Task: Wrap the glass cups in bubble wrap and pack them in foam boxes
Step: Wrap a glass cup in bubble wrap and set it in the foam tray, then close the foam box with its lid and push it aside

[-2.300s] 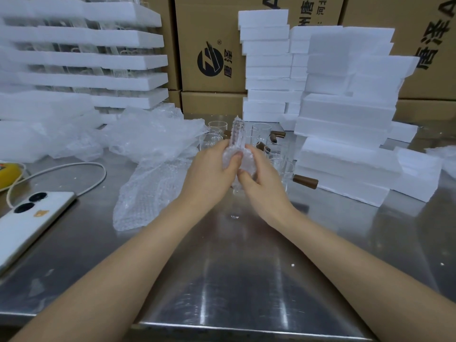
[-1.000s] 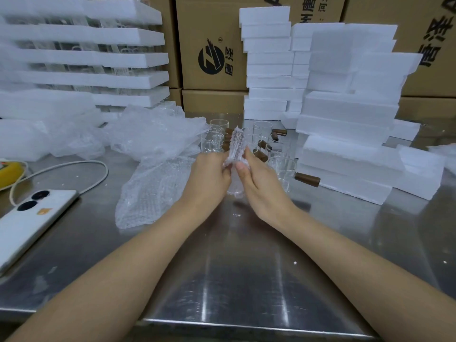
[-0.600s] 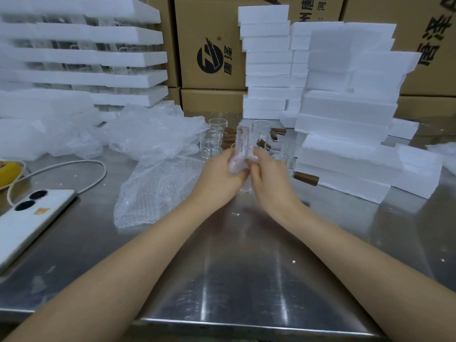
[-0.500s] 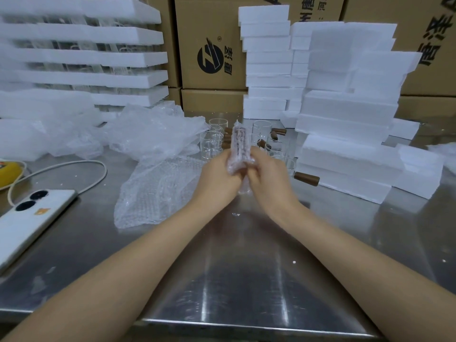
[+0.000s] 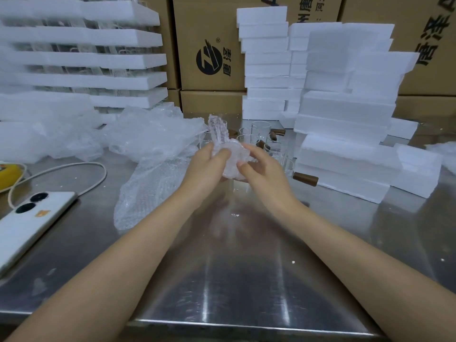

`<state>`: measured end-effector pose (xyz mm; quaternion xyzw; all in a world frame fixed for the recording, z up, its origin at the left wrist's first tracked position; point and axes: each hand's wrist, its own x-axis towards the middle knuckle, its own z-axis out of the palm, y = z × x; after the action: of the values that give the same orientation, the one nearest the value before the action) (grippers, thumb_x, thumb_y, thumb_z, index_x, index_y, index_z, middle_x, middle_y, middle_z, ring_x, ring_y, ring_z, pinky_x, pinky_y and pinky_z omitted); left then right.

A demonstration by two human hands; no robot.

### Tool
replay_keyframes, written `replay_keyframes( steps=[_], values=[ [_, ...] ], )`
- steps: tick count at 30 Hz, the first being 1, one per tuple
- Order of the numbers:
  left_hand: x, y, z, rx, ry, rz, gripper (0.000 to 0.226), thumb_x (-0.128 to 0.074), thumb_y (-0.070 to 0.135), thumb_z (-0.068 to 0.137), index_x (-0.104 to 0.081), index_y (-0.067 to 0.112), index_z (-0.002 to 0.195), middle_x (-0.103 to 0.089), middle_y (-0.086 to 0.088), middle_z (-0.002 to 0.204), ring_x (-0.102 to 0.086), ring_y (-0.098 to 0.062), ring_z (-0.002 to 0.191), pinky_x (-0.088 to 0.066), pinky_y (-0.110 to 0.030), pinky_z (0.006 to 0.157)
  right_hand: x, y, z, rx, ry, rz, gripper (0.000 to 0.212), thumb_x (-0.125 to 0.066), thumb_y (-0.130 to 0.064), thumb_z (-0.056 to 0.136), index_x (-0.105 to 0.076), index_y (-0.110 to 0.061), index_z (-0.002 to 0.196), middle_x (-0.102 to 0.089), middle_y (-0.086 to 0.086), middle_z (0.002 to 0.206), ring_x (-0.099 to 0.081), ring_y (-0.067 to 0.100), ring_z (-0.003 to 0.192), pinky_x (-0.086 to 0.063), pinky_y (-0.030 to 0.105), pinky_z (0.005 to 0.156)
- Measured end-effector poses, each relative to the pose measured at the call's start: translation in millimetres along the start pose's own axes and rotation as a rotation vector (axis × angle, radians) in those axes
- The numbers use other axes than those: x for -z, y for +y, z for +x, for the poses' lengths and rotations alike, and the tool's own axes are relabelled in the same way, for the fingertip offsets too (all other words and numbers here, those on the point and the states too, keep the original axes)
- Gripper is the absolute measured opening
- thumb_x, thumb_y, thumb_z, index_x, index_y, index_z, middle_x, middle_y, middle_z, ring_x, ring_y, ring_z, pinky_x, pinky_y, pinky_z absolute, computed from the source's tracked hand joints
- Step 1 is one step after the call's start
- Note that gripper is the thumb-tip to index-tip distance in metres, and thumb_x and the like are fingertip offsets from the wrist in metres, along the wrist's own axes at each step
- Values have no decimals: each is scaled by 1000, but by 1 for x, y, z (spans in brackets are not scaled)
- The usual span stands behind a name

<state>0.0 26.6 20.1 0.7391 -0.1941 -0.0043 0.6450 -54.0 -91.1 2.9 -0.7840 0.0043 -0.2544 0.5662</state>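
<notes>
Above the steel table (image 5: 222, 280), both hands hold a glass cup bundled in bubble wrap (image 5: 230, 156). My left hand (image 5: 206, 166) grips its left side, thumb across the front. My right hand (image 5: 261, 166) pinches the wrap on the right side. A loose flap of bubble wrap (image 5: 218, 130) sticks up above the hands. The cup itself is mostly hidden by the wrap. Behind the hands stand several bare glass cups (image 5: 259, 134) with brown wooden handles (image 5: 305, 179). White foam boxes (image 5: 345, 134) are stacked to the right.
A sheet of bubble wrap (image 5: 148, 191) lies left of the hands, crumpled plastic (image 5: 153, 134) behind it. A white phone (image 5: 32, 218) and a cable (image 5: 61, 171) lie at the left. Foam trays (image 5: 81, 60) stack at back left, cardboard cartons (image 5: 209, 58) behind.
The wrapped cup has turned in my hands and shifted slightly left. The upright flap now leans left, and my right hand has moved round to the bundle's right side.
</notes>
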Motion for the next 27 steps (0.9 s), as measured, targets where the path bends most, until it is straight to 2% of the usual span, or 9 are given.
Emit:
replay_keyframes(
  steps=[3,5,8,11,13,16,20,23,27],
  values=[
    [2,-2,1,-43,-23,82,28,-38,22,103,-66,19,106,-71,-5,102,-69,-16,90,-57,-31,76,0,-1,1,12,-6,-14,38,-54,-13,95,-54,-12,133,-64,6,123,-62,19,111,-48,45,98],
    [6,-3,3,-26,2,163,33,-37,22,103,-65,8,113,-69,-14,106,-67,-29,96,-55,-44,86,5,-5,1,93,24,-103,35,-50,-16,97,-56,-12,131,-63,1,122,-60,14,111,-50,37,96],
    [13,-5,8,39,53,278,32,-41,21,101,-62,-3,103,-65,-25,103,-66,-38,90,-54,-52,83,29,-14,8,314,173,-428,41,-49,-5,90,-53,-14,130,-54,-1,127,-52,12,115,-44,26,91],
    [18,-5,10,28,93,439,25,-43,18,100,-55,5,82,-60,-19,91,-68,-39,74,-57,-48,73,61,-17,20,321,350,-832,52,-49,4,76,-57,-11,125,-50,6,133,-46,25,120,-35,36,96],
    [20,-6,10,63,90,461,25,-42,18,100,-48,13,77,-61,-12,79,-69,-36,57,-56,-40,65,79,-14,28,180,406,-960,50,-50,2,75,-58,-9,123,-49,10,133,-42,29,123,-30,38,99],
    [22,-10,13,121,85,502,25,-38,17,99,-48,12,77,-64,-8,50,-65,-24,43,-54,-32,65,102,-5,34,-34,356,-1084,42,-57,-12,81,-59,-10,123,-50,13,128,-40,33,121,-29,39,99],
    [24,-15,16,145,64,522,24,-36,13,96,-52,7,79,-65,-17,51,-65,-22,43,-52,-27,63,118,6,38,-179,185,-1220,58,-76,-39,77,-56,-16,126,-50,11,127,-42,33,119,-34,42,97],
    [25,-16,17,137,98,495,24,-38,11,93,-51,9,74,-66,-19,57,-67,-26,48,-51,-28,63,118,11,38,-178,165,-1261,64,-81,-28,71,-54,-16,128,-49,9,129,-42,32,119,-36,41,93],
    [30,-20,20,139,141,488,29,-44,12,89,-52,6,62,-56,-6,39,-66,-25,53,-49,-25,60,114,7,37,-119,211,-1309,56,-73,-12,73,-56,-14,126,-51,9,127,-45,32,114,-35,38,88]
  ],
)
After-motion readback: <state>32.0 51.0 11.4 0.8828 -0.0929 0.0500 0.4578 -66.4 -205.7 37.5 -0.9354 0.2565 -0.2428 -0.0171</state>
